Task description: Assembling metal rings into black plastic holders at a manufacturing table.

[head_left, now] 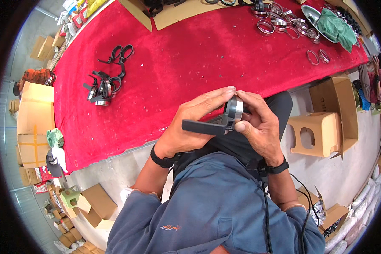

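Observation:
Between my two hands, over my lap at the table's near edge, is a black ring bracket with a long flat arm (204, 127). A shiny silver metal ring (238, 109) sits against the bracket's round part, on its right side. My left hand (186, 122) closes on the black bracket from the left, its fingertips at the top of the ring. From the right, my right hand (263, 129) grips the metal ring with thumb and fingers. The hands hide part of both pieces, so I cannot tell how far one sits on the other.
Several black ring brackets (109, 86) lie on the red table cloth (169, 63) at left. Loose metal rings (265, 27) are piled at far right, beside a metal bowl (311, 13) with green cloth (335, 28). A tan stool (321, 134) and cardboard boxes (98, 204) stand around.

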A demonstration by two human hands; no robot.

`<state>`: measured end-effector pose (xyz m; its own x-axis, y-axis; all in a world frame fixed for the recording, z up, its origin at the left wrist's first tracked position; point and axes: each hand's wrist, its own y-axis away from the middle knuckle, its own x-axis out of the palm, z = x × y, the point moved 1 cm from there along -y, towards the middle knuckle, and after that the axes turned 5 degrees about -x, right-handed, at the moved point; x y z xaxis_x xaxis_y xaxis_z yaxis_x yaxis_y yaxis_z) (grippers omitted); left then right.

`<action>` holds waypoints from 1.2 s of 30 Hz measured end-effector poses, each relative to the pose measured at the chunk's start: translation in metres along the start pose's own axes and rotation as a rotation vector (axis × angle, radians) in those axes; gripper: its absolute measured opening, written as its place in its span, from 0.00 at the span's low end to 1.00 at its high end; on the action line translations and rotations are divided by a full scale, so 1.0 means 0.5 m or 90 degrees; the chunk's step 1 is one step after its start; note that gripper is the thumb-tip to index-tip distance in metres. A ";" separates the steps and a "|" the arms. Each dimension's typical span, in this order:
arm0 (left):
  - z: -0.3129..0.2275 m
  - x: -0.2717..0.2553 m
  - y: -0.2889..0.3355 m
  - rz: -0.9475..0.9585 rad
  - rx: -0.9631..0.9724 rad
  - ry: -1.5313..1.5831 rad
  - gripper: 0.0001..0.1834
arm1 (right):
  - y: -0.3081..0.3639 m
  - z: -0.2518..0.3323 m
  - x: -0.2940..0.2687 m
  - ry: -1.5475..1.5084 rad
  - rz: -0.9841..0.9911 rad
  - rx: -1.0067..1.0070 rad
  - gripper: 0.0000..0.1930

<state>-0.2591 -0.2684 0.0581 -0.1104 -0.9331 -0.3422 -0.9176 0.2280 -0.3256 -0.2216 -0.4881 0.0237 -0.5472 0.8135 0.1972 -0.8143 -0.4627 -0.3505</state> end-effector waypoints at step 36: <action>-0.016 0.143 0.029 -0.141 -0.067 -0.157 0.17 | -0.060 -0.009 0.012 0.269 -0.331 -0.087 0.35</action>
<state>-0.2832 -0.3340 0.0362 0.1795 -0.8584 -0.4806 -0.9449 -0.0146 -0.3269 -0.1997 -0.4678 0.0313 0.0536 0.9985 0.0059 -0.9040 0.0511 -0.4245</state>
